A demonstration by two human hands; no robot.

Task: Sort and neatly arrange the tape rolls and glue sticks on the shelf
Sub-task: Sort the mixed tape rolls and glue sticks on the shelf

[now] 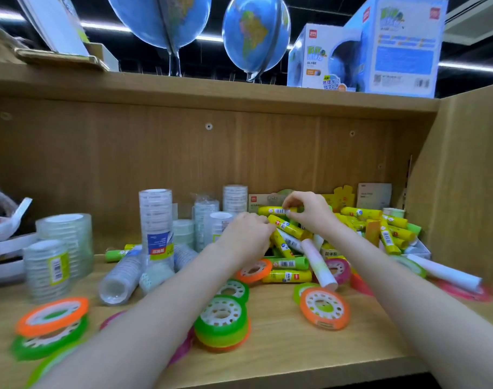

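A heap of yellow glue sticks [380,228] lies at the shelf's right. My right hand [310,211] pinches one yellow glue stick [276,211] level above the heap. My left hand [246,234] grips the ends of a bunch of yellow glue sticks [286,227] beside it. Stacks of clear tape rolls [155,220] stand and lie at the left. Orange, green and pink tape rolls [223,324] lie scattered on the wooden shelf [281,360] in front, one orange roll [322,307] leaning at the right.
White paper rolls [319,265] lie among the glue sticks. Small cartons [373,195] stand against the back panel. The shelf's side wall [464,178] closes the right. Globes [255,35] and globe boxes [394,46] stand on the board above. White tape dispensers [4,220] sit at far left.
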